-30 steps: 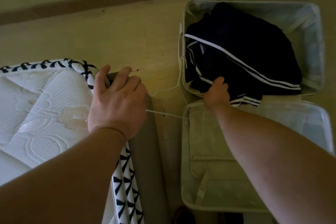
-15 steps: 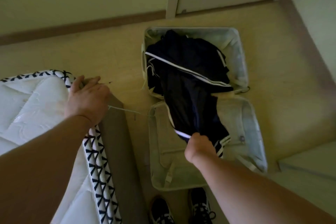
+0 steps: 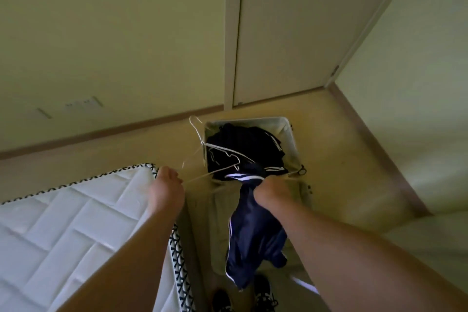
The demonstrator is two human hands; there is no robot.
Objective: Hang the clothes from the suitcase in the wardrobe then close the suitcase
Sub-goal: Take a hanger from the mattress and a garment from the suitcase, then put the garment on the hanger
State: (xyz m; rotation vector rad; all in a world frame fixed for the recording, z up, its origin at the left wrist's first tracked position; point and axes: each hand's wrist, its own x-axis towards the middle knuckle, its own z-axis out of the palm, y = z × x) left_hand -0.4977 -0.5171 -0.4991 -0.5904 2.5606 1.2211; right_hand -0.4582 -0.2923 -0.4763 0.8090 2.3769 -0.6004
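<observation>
An open pale suitcase [image 3: 291,134] lies on the floor with dark clothes [image 3: 243,145] piled in its far half. My right hand [image 3: 269,191] grips a navy garment with white stripes [image 3: 253,238], lifted so that it hangs down over the near half. My left hand [image 3: 166,187] holds white wire hangers [image 3: 212,157] by one end; they stick out over the suitcase's left edge and the dark pile.
A white quilted mattress [image 3: 76,223] with black-and-white piping fills the left. A closed door [image 3: 291,45] stands behind the suitcase, with a wall on the right. My dark shoes [image 3: 263,294] show at the bottom edge.
The view rose and pulled back. My right hand lifted the navy garment up out of the suitcase. My left hand raised the hangers off the floor beside the mattress.
</observation>
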